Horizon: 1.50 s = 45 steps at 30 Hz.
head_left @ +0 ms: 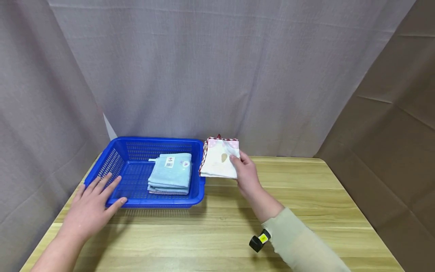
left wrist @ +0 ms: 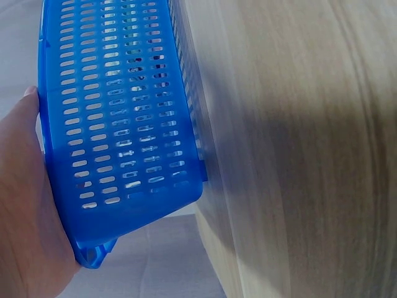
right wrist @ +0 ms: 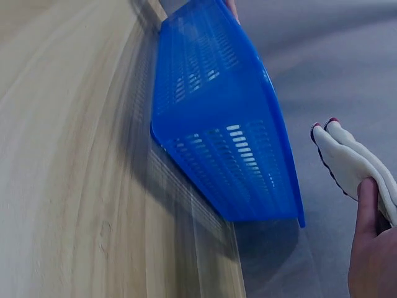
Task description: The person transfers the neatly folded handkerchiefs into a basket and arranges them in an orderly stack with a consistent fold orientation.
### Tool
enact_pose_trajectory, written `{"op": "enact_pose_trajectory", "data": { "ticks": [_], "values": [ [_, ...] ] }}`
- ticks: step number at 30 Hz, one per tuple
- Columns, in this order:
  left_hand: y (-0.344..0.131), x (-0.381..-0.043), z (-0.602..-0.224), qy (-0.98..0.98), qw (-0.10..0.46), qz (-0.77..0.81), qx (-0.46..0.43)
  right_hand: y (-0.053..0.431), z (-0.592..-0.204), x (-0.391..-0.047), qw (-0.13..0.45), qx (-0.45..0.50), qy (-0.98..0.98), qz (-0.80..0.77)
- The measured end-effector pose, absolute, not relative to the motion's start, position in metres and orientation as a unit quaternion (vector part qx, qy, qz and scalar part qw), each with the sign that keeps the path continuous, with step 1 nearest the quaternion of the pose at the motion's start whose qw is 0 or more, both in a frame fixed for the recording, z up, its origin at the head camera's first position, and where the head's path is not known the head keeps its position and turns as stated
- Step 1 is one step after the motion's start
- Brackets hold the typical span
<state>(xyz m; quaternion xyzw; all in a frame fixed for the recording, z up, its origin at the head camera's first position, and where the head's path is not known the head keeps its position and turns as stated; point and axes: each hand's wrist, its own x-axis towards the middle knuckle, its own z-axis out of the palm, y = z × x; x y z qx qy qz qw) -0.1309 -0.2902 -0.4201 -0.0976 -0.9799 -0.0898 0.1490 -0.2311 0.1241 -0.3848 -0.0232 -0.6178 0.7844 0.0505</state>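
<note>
My right hand [head_left: 249,174] pinches a folded white towel [head_left: 217,162] with red-and-white checked edging, thumb on top. The towel is held up at the right end of a blue plastic basket [head_left: 153,203]; the right wrist view shows its folded layers [right wrist: 353,158] above the rim. My left hand [head_left: 90,207] rests on the basket's front left corner, fingers spread and fairly straight over the rim. Inside the basket, toward the right, lies a stack of folded light blue towels [head_left: 171,172] with a white label on top and a pinkish layer at the bottom.
The basket stands on a wooden table [head_left: 224,234], toward its back left. A grey curtain [head_left: 217,68] hangs behind the table, and a brown cloth-like side [head_left: 391,151] rises at the right. A black device with a yellow tag [head_left: 259,240] is at my right wrist.
</note>
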Motion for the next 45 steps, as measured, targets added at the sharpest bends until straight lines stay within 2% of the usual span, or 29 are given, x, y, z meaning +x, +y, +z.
{"op": "enact_pose_trajectory", "data": {
  "ticks": [16,45],
  "values": [
    [-0.289,-0.13,-0.418,-0.981,0.144,-0.087,-0.096,0.095,-0.391,-0.229,-0.002,-0.027,-0.588,0.808],
    [-0.288,-0.129,-0.419,-0.98,0.149,-0.089,-0.096,0.039,-0.378,-0.222,-0.059,-0.025,-0.583,0.81]
  ]
}}
